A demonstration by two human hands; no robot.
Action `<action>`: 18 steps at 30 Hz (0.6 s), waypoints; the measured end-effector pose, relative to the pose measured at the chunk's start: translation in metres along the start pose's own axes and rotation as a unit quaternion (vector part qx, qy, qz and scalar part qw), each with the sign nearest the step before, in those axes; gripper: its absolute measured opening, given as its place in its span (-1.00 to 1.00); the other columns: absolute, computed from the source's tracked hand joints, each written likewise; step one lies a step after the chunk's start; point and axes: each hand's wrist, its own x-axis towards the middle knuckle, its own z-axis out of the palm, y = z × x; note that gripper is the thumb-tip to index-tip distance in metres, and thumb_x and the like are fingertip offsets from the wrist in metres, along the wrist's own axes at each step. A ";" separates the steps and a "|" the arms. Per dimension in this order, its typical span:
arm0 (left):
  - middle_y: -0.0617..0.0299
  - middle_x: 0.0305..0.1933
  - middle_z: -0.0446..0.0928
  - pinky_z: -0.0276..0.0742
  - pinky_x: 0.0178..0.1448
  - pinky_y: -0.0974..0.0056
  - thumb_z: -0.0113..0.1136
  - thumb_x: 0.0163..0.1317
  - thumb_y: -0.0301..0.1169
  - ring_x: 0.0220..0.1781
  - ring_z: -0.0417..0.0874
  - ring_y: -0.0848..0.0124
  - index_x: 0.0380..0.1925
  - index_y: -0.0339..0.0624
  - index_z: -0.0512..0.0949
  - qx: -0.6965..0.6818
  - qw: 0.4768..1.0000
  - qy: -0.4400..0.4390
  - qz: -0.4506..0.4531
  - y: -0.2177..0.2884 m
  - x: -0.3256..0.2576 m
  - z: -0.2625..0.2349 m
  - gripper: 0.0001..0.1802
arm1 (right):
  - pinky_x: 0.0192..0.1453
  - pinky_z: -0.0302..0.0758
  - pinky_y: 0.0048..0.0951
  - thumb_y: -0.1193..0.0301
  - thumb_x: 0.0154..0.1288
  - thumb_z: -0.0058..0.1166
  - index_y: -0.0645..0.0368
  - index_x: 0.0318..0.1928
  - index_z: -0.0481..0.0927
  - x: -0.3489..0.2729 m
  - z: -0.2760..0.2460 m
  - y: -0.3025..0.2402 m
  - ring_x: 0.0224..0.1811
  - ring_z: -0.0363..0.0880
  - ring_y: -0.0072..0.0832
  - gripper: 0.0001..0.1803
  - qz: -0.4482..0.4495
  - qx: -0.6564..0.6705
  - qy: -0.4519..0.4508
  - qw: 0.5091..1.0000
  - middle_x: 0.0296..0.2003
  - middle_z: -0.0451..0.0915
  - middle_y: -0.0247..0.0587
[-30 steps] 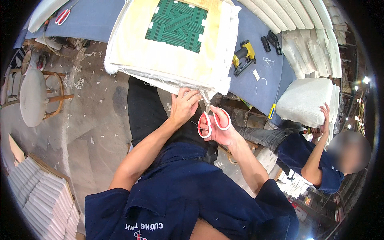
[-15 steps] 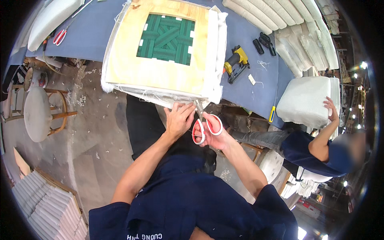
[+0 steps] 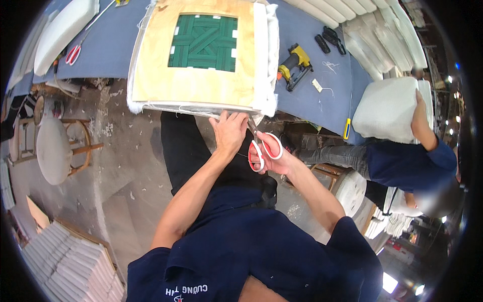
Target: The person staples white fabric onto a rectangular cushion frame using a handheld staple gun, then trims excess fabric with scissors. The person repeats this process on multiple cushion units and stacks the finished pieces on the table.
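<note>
An upholstered seat lies with its underside up at the table's near edge. Its pale wooden board (image 3: 151, 83) frames a square opening crossed by green webbing (image 3: 204, 45). White fabric (image 3: 269, 65) and padding wrap its sides, with loose threads along the near edge. My left hand (image 3: 229, 133) is closed on the fabric at that edge, fingers bent over it; the fingertips are partly hidden. In my right hand (image 3: 276, 157) are scissors (image 3: 253, 127) with red and white handles, fingers through the loops. Their blades point at the fabric edge beside my left fingers.
The blue-covered table (image 3: 322, 108) bears a yellow and black staple gun (image 3: 296, 66), a yellow-handled tool (image 3: 347, 129) and a second pair of scissors (image 3: 73, 54). Pale cushions (image 3: 385, 108) stand at the right, near a co-worker (image 3: 402, 161). A round stool (image 3: 53, 151) stands at left.
The seat and table sit slightly higher in the view. My hands and the scissors remain at the near fabric edge. The co-worker's arm has shifted at the cushions.
</note>
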 end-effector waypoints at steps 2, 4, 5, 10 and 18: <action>0.47 -0.22 0.75 0.26 0.08 -0.19 0.44 0.32 -0.32 -0.04 0.63 0.24 -0.19 0.14 0.76 -0.009 1.000 0.017 0.006 -0.003 0.000 0.000 -0.90 | -0.41 0.43 -0.37 -0.51 0.50 -0.14 -0.10 -0.46 0.49 0.006 0.001 -0.011 -0.50 0.57 -0.43 -0.23 0.018 0.008 -0.009 1.000 -0.52 0.51 -0.44; 0.45 -0.18 0.76 0.28 0.12 -0.21 0.45 0.30 -0.34 -0.01 0.64 0.23 -0.17 0.12 0.76 -0.013 1.000 -0.004 -0.011 0.001 -0.002 -0.001 -0.88 | -0.48 0.38 -0.41 -0.48 0.52 -0.12 -0.09 -0.46 0.47 0.004 0.008 -0.009 -0.54 0.55 -0.46 -0.25 -0.012 -0.010 0.024 1.000 -0.56 0.50 -0.43; 0.44 -0.17 0.76 0.28 0.14 -0.22 0.45 0.30 -0.34 0.00 0.64 0.23 -0.17 0.11 0.76 -0.013 1.000 -0.005 -0.012 0.002 -0.004 -0.002 -0.88 | -0.51 0.35 -0.42 -0.46 0.54 -0.12 -0.08 -0.46 0.46 0.005 0.013 -0.007 -0.56 0.54 -0.48 -0.25 -0.026 -0.017 0.038 0.999 -0.58 0.49 -0.43; 0.45 -0.14 0.75 0.30 0.23 -0.24 0.44 0.34 -0.32 0.03 0.64 0.23 -0.14 0.13 0.77 0.017 0.999 -0.030 -0.018 0.003 -0.007 0.001 -0.88 | -0.64 0.21 -0.51 -0.39 0.56 -0.01 -0.04 -0.50 0.48 0.002 -0.003 0.002 -0.70 0.43 -0.56 -0.27 -0.061 0.000 0.035 0.998 -0.66 0.47 -0.43; 0.47 -0.12 0.74 0.22 0.18 -0.19 0.39 0.41 -0.30 0.08 0.60 0.28 -0.12 0.19 0.77 -0.044 0.998 0.011 -0.046 -0.003 -0.013 0.010 -0.90 | -0.50 0.29 -0.46 -0.42 0.57 -0.12 -0.06 -0.43 0.52 0.006 -0.012 -0.002 -0.50 0.55 -0.53 -0.27 -0.011 0.012 -0.057 0.998 -0.52 0.57 -0.41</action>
